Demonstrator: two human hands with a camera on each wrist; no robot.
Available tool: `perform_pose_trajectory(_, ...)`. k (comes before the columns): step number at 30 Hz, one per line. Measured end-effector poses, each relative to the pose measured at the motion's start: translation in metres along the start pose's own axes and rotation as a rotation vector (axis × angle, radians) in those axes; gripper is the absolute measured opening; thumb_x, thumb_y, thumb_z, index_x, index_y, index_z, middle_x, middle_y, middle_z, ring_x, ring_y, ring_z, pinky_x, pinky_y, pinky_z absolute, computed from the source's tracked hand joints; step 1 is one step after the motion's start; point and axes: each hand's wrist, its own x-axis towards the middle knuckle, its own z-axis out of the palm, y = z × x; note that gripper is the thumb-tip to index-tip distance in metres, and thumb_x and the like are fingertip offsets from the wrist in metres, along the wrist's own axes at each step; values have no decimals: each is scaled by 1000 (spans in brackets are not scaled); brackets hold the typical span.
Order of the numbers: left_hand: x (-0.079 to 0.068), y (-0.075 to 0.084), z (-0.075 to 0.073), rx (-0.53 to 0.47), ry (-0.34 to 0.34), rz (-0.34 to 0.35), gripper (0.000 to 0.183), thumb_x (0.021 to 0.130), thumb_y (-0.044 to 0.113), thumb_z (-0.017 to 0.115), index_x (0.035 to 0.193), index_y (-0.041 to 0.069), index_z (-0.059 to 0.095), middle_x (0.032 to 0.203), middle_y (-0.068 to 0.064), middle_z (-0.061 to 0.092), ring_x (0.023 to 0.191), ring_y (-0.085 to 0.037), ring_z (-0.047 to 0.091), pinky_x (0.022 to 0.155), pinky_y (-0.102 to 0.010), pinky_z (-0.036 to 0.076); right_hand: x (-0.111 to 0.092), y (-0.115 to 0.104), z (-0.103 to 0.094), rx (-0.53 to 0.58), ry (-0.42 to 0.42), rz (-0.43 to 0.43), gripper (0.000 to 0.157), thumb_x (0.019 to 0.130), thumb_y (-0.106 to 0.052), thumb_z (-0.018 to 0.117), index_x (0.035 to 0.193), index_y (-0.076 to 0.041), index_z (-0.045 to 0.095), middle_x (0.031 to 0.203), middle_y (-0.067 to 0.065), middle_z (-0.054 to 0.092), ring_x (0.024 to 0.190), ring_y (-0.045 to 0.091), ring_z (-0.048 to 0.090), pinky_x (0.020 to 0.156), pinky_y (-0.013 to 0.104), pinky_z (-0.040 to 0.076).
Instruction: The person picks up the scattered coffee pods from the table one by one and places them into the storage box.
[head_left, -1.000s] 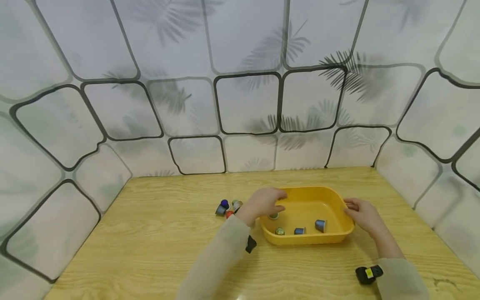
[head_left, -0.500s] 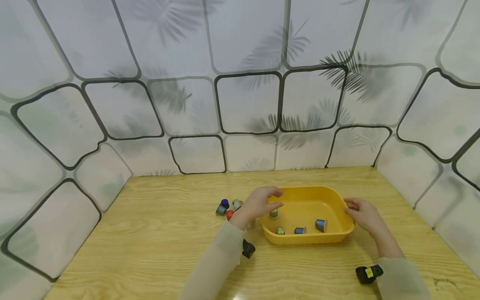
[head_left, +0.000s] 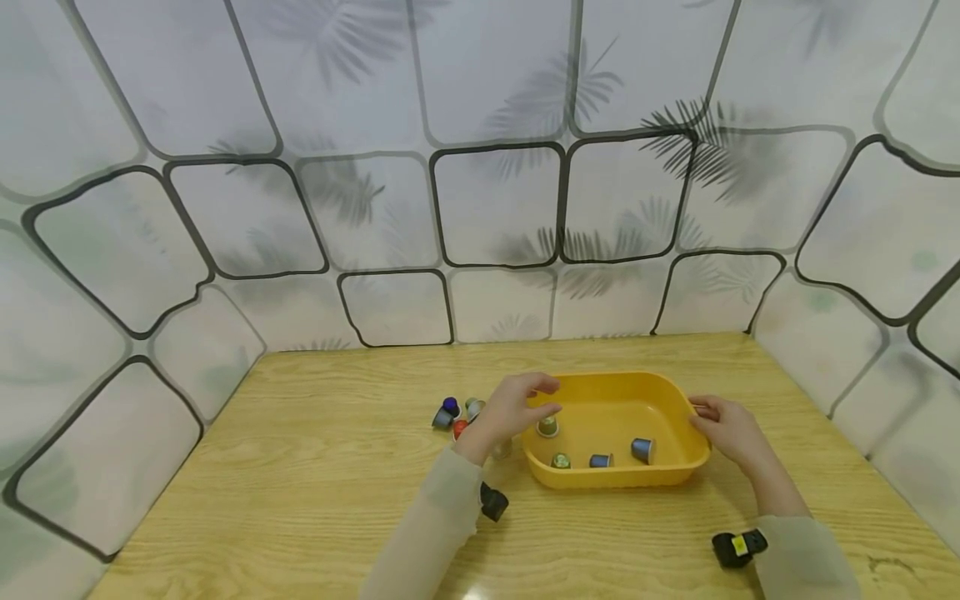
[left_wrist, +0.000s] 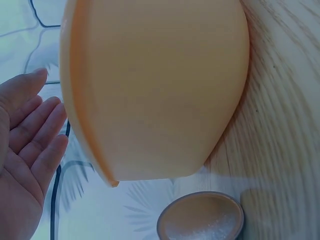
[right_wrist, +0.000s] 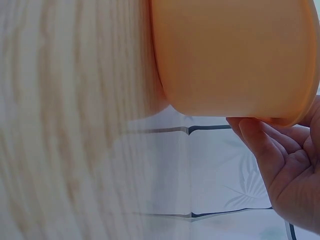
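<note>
A yellow plastic tray [head_left: 618,478] stands on the table, holding two green coffee capsules [head_left: 547,427] and two blue coffee capsules [head_left: 642,450]. My left hand [head_left: 512,412] hovers by the tray's left rim, thumb and fingers spread, with nothing between them. In the left wrist view, that hand [left_wrist: 30,145] appears beside the rim, palm bare. On the opposite side, my right hand [head_left: 731,429] grips the tray's right rim. The right wrist view shows this hand's fingers [right_wrist: 260,140] under the rim; the thumb is partly cut off there.
Left of the tray lie loose capsules, among them a red capsule [head_left: 461,428], a grey-blue capsule [head_left: 443,418] and a silver one, partly hidden by my left hand. A capsule [left_wrist: 200,217] rests close to the tray's outer wall. A patterned backdrop [head_left: 495,208] encloses the wooden table [head_left: 315,483].
My left hand has drawn back slightly left from over the tray, uncovering more of the green capsule at its left end. The right hand and tray have stayed in place.
</note>
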Motion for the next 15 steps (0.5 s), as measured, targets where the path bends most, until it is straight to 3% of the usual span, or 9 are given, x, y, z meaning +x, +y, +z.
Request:
perform_pose_trajectory(6,-2,1,-2,-2,6,-29,30,85,20,61,111,6,59,107,-5,60,98,-13,54,85,-20,41,0,-1,-1,3,-3,-3,42,89,-11,50,119,17,41,110,36,48,100,46,47,75,46,47)
perform_pose_trajectory(15,-7,-3,-4,-15,32,-15,30,84,20,61,110,4,59,106,-9,60,97,-15,55,84,-23,43,1,2,0,7,-2,-6,41,89,-10,50,119,17,41,111,36,48,100,46,47,75,46,47)
